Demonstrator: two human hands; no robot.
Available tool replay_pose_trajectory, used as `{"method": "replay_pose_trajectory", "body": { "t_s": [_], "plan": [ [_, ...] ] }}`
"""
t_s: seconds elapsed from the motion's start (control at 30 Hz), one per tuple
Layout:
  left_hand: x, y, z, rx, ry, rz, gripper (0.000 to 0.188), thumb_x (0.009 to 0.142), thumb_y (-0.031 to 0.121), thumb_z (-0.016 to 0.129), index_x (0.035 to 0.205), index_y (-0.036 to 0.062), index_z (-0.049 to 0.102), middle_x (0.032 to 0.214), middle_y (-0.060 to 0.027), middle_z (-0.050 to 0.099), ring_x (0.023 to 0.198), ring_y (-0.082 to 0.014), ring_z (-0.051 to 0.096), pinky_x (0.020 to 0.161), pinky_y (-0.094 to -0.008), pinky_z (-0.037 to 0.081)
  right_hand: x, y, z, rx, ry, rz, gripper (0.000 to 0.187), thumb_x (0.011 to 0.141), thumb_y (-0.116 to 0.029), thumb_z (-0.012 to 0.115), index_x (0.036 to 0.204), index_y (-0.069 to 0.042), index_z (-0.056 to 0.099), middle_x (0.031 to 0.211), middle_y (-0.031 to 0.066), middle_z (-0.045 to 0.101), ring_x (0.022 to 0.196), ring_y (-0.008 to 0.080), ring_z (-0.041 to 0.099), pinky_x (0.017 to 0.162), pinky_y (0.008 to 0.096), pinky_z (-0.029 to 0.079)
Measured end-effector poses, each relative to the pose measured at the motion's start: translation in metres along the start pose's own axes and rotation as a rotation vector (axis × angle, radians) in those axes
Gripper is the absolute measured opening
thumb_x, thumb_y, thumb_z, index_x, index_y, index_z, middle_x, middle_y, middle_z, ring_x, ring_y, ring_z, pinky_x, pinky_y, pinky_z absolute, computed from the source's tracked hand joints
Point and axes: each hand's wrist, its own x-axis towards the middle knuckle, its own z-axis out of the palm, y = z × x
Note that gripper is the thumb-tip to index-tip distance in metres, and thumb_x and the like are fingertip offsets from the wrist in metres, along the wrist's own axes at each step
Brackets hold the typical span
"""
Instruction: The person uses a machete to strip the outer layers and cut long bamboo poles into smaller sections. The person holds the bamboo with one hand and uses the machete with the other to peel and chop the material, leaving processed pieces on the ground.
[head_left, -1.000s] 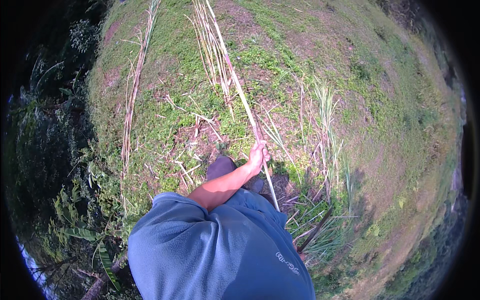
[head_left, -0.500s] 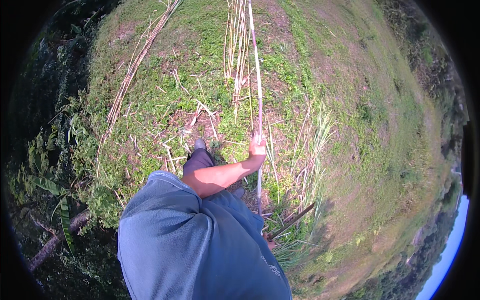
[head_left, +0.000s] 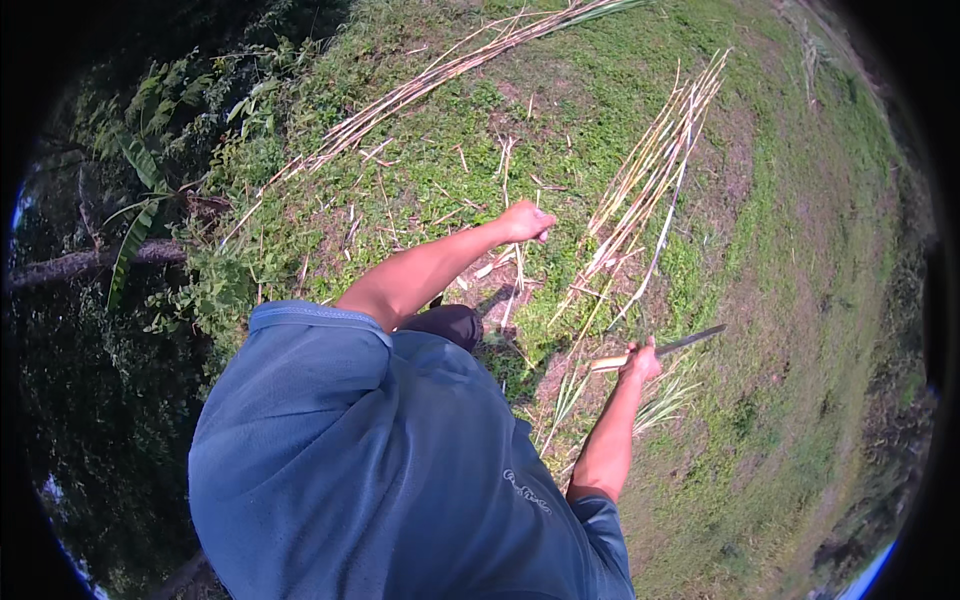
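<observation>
My left hand (head_left: 528,222) is held out in front of me, its fingers curled closed, and no stalk shows in it. My right hand (head_left: 643,362) is lower and to the right, gripping a machete (head_left: 692,340). The dark blade points right and slightly away, while the pale handle sticks out on the left of my fist. Beyond that hand lies a bundle of long cane stalks (head_left: 650,165) on the grass. One whitish cane stalk (head_left: 668,222) lies along the bundle's right side.
Another long bundle of stalks (head_left: 400,95) stretches across the far left. Dry cut scraps (head_left: 505,165) are scattered over the grass between the bundles. Green leafy tops (head_left: 665,405) lie beside my right forearm. Dark bushes and a tree branch (head_left: 90,265) border the left side.
My left hand has let go of the whitish cane stalk, which now lies by the bundle. The machete and right hand have come further into view. The view has turned.
</observation>
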Motion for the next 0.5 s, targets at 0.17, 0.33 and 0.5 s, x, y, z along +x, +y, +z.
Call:
{"method": "replay_pose_trajectory", "body": {
  "t_s": [0.17,0.33,0.5],
  "plan": [
    [-0.241,-0.329,-0.146,0.579,0.28,-0.893,0.044,0.087,0.035,0.05,0.104,-0.0011,0.066,0.11,-0.0216,0.065,0.102,-0.0368,0.064,0.089,-0.0417,0.05,-0.033,0.056,0.077,-0.258,-0.425,0.077,0.028,0.089,-0.018,0.066,0.088,0.008,0.054,0.067,0.0159,0.062,0.042,0.0191,0.052,0.037,0.0305,0.04],
    [-0.504,-0.37,-0.109,0.266,0.64,-1.377,0.039,0.081,0.036,0.056,0.091,0.0016,0.071,0.101,-0.0247,0.066,0.096,-0.0356,0.065,0.082,-0.0444,0.051,-0.027,0.093,0.067,-1.005,-0.519,0.024,0.015,0.087,-0.014,0.062,0.082,0.0,0.062,0.068,0.0155,0.064,0.043,0.0189,0.055,0.036,0.0315,0.042],
    [-0.54,-0.392,-0.062,0.816,-0.35,-1.143,0.034,0.085,0.032,0.061,0.11,0.0095,0.066,0.099,-0.0143,0.069,0.092,-0.0278,0.068,0.074,-0.0446,0.054,0.0,0.115,0.072,-1.422,-0.763,0.005,0.016,0.086,-0.014,0.062,0.079,0.001,0.062,0.066,0.0145,0.062,0.043,0.0201,0.055,0.037,0.0326,0.043]
  ]
}}
